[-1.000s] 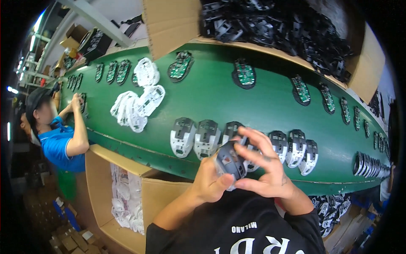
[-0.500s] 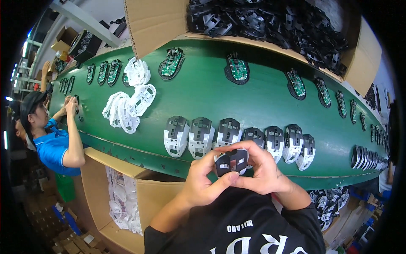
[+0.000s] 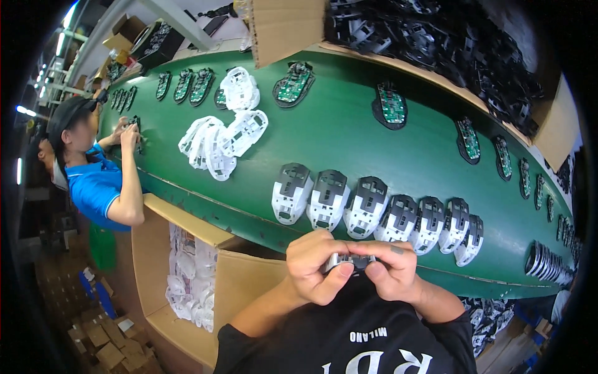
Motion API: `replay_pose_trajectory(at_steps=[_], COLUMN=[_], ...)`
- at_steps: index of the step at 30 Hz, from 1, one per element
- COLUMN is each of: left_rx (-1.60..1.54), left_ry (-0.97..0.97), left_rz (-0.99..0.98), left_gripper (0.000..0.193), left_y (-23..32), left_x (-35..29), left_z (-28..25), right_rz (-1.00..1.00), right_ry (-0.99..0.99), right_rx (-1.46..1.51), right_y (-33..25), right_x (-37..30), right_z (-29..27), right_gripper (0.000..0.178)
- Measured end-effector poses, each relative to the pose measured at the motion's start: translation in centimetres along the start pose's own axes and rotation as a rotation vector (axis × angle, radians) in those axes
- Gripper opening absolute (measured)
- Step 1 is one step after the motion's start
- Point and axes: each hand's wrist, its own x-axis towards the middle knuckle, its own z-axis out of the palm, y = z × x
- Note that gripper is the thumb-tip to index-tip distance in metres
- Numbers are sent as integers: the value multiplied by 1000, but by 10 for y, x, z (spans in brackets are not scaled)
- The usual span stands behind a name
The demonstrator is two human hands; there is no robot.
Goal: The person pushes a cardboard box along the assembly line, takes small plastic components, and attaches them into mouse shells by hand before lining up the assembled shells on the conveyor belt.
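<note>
Close to my body I hold a black-and-white computer mouse shell, tipped so that an end edge faces me. My left hand is closed on its left side and my right hand on its right, thumbs on the near edge and fingers over the far side. Most of the shell is hidden by my fingers. Just beyond my hands, several black-and-white mouse shells lie in a row on the green belt. Farther left is a loose group of white mouse shells.
Mouse bases with green circuit boards are spaced along the belt's far side. A cardboard box of black parts stands beyond; another box with white parts is at lower left. A co-worker in blue works at the left.
The held mouse shell has tilted, hiding its top face, and my hands have come slightly lower, with both thumbs now at its near edge. The view has turned, shifting the belt's contents rightward.
</note>
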Motion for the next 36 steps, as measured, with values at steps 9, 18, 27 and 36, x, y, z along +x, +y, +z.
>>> replay_pose_trajectory(at_steps=[9, 18, 27, 36], left_rx=[183, 542, 407, 1297], left_ry=[336, 298, 579, -18], left_rz=[-342, -532, -407, 118], left_gripper=[22, 15, 14, 68], left_y=[-27, -121, -132, -108], left_x=[10, 22, 26, 97], left_z=[-98, -135, -108, -125], right_rz=[-24, -214, -471, -435], right_ry=[-56, 594, 550, 362], right_rx=[-493, -1259, -1454, -1033], right_y=[-12, 4, 26, 1], right_x=[62, 186, 205, 126], right_z=[-15, -151, -168, -113], right_gripper=[44, 34, 24, 18])
